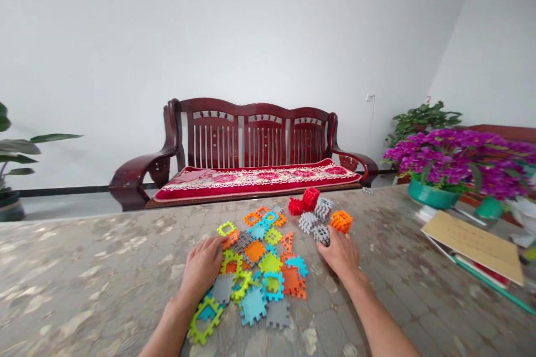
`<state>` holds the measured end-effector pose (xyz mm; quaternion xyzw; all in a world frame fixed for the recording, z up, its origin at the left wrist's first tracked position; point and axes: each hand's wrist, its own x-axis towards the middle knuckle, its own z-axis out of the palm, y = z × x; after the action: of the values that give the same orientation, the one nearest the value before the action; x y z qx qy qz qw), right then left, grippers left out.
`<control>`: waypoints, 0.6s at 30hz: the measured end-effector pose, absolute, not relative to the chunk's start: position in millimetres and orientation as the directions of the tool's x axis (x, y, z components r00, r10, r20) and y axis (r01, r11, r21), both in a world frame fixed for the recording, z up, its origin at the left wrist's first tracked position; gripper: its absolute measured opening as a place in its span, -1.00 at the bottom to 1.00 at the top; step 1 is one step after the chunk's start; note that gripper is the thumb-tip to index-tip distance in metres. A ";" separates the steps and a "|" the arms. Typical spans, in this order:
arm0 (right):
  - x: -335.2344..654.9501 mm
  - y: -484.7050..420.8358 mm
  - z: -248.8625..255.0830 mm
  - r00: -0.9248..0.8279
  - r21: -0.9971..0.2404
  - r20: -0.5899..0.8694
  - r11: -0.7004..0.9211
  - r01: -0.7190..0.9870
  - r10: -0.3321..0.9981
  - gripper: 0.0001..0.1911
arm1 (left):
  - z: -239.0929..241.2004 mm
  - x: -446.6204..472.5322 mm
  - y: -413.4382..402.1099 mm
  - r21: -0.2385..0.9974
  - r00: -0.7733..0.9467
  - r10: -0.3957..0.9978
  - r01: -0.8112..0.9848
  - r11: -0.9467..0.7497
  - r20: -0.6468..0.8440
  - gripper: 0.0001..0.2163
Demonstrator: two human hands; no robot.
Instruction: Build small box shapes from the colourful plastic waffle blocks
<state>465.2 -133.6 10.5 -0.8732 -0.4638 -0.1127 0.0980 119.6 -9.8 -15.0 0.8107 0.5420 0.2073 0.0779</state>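
Note:
A loose heap of toothed plastic interlocking tiles (254, 252) in blue, green, orange and grey lies spread across the table between my hands. At its left edge my left hand (205, 262) has its fingers bent together, their tips at a small orange tile (231, 239) under a green frame-shaped tile (226, 228). Right of the heap, my right hand (340, 251) is closed around the near side of a small grey stack of tiles (321, 234). Close by are another grey stack (307, 222), a taller grey stack (324, 208), red stacks (310, 201) and an orange stack (342, 221).
A patterned cloth covers the table (104, 279). Purple flowers (456, 159) in a green pot stand at the right, beside a brown envelope (473, 242) on papers. Beyond the table is a wooden bench (263, 128) with a red cushion (259, 181).

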 end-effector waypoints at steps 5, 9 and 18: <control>458.1 -138.0 8.4 0.511 -0.102 0.295 -0.505 0.857 0.808 -0.48 | -15.5 119.6 -10.3 0.354 0.318 0.913 0.848 -0.394 0.255 -0.62; 452.2 -142.9 5.3 0.514 -0.162 0.299 -0.488 0.858 0.804 -0.49 | -15.5 119.7 -9.7 0.349 0.318 0.911 0.849 -0.396 0.262 -0.63; 450.7 -145.2 -0.2 0.528 -0.302 0.324 -0.443 0.844 0.785 -0.46 | -17.7 118.4 -8.4 0.363 0.322 0.907 0.838 -0.406 0.270 -0.64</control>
<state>450.7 -145.2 -0.2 -0.8467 -0.4810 -0.0679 0.2170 118.4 -8.4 -17.7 0.8093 0.5392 0.2193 0.0784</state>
